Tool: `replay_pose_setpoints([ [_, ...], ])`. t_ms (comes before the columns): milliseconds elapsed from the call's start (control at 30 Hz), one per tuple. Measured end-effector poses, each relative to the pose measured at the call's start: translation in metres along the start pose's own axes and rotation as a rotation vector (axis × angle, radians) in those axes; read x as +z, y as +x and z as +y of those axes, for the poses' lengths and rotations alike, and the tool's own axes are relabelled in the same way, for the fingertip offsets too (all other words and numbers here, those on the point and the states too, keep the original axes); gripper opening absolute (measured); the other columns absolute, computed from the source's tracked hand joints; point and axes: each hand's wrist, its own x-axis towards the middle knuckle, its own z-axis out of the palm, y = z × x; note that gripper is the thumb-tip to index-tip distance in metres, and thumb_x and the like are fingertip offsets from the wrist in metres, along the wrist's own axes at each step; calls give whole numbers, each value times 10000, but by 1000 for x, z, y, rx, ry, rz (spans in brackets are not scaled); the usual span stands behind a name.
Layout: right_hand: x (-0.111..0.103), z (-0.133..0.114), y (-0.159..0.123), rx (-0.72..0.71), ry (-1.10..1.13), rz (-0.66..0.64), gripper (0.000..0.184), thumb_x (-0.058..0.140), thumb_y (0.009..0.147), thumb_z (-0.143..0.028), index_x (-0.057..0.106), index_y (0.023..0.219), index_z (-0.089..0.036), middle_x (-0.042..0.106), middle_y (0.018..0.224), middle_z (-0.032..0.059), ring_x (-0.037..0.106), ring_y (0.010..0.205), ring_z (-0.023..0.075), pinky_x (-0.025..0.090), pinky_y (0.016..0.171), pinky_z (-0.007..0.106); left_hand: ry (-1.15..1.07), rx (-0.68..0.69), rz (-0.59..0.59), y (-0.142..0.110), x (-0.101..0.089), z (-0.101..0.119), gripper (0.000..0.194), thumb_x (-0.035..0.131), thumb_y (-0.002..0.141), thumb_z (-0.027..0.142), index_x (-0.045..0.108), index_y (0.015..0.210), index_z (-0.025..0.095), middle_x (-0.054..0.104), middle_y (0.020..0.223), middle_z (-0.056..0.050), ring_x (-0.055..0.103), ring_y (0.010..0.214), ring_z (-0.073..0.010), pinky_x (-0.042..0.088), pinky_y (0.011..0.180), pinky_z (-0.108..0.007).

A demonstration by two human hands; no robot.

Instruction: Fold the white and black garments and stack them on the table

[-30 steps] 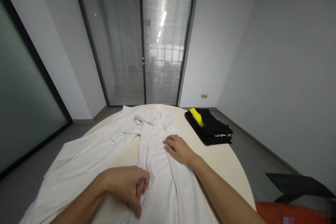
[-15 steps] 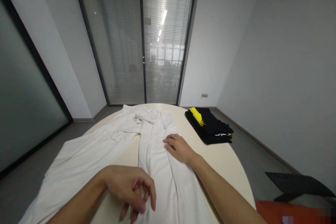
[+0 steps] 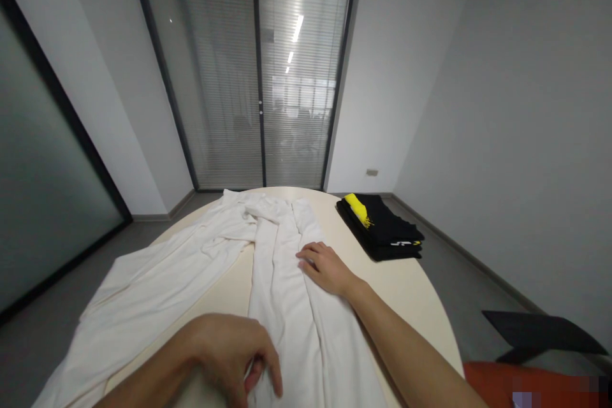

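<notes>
White trousers (image 3: 157,299) lie spread over the round table, their two legs apart and stretching toward me. My right hand (image 3: 325,268) rests flat on the right-hand leg, fingers open and touching the cloth. Low in the view, my left hand (image 3: 239,354) hangs over the inner edge of that same leg. Its fingers point down, bent and apart, with the thumb tip near the bottom of the frame. Whether its fingertips touch the cloth is hard to see. Some creases run lengthwise along the leg between the hands.
A stack of folded black clothes (image 3: 382,229) with a yellow patch sits at the table's right. The pale round tabletop (image 3: 401,299) shows around it. A black and red chair (image 3: 540,344) stands at lower right. Glass doors with blinds (image 3: 229,89) are beyond the table.
My left hand first pinched near the leg's inner edge, then loosened and lifted slightly, and now reaches lower with its fingers apart. My right hand stays on the trouser leg.
</notes>
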Motion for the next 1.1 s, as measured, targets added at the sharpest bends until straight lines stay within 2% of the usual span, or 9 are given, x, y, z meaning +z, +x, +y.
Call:
replay_pose_setpoints([
  [167, 1, 1, 0, -3, 8, 8, 321, 467, 1000, -378, 659, 1213, -236, 649, 1161, 84, 556, 1065, 221, 424, 933, 371, 101, -67, 23, -4, 4, 11, 285, 865, 600, 274, 788, 873, 245, 539, 543, 93, 489, 475, -81, 326, 437, -178],
  [300, 0, 2, 0, -11, 17, 13, 315, 472, 997, -370, 658, 1214, -237, 651, 1155, 89, 556, 1068, 224, 423, 931, 372, -79, 118, -1, -10, -3, 13, 287, 888, 613, 375, 766, 793, 188, 412, 472, 99, 355, 434, -62, 277, 426, -200],
  [433, -1, 1, -1, -16, 20, 13, 318, 471, 997, -369, 658, 1215, -232, 650, 1154, 90, 556, 1065, 224, 422, 931, 373, -95, 446, 369, 0, -2, 22, 328, 842, 677, 503, 739, 713, 194, 624, 785, 9, 542, 711, -109, 423, 647, -214],
  [533, -1, 1, 0, -20, 23, 17, 323, 468, 999, -372, 659, 1216, -229, 648, 1156, 92, 555, 1056, 221, 423, 927, 366, 33, 593, 487, 21, 10, 26, 264, 758, 804, 467, 714, 794, 207, 694, 1057, -39, 599, 1029, -179, 412, 959, -292],
  [633, 0, 1, 0, -21, 24, 19, 323, 467, 1000, -368, 660, 1218, -228, 651, 1149, 94, 555, 1057, 222, 419, 933, 367, 195, 544, 481, 39, 22, 23, 129, 678, 885, 324, 696, 955, 218, 728, 931, -25, 628, 962, -175, 401, 977, -315],
  [733, 1, 3, 0, -18, 23, 20, 320, 471, 998, -366, 658, 1218, -228, 650, 1156, 91, 553, 1064, 224, 418, 931, 368, 292, 518, 418, 43, 25, 17, 264, 663, 811, 179, 687, 1071, 216, 733, 963, -25, 630, 920, -176, 405, 971, -315],
  [867, 3, 4, -1, -14, 23, 23, 318, 477, 995, -365, 658, 1219, -230, 647, 1160, 87, 553, 1069, 224, 416, 933, 368, 338, 527, 302, 38, 22, 12, 400, 697, 741, 273, 679, 1137, 219, 721, 1027, -39, 604, 1000, -224, 394, 969, -355],
  [1000, 2, 4, 0, -15, 18, 18, 321, 475, 995, -367, 656, 1223, -231, 647, 1162, 89, 554, 1070, 227, 418, 922, 370, 333, 578, 248, 48, 28, 8, 107, 644, 780, 292, 672, 841, 209, 691, 820, -21, 624, 872, -208, 401, 893, -351],
  [1100, 1, 3, 0, -7, 11, 10, 319, 472, 996, -369, 655, 1221, -235, 646, 1167, 90, 556, 1069, 230, 418, 909, 376, 233, 680, 131, 58, 36, 9, 245, 649, 746, 239, 447, 610, 212, 593, 634, 21, 584, 638, -154, 431, 712, -286],
])
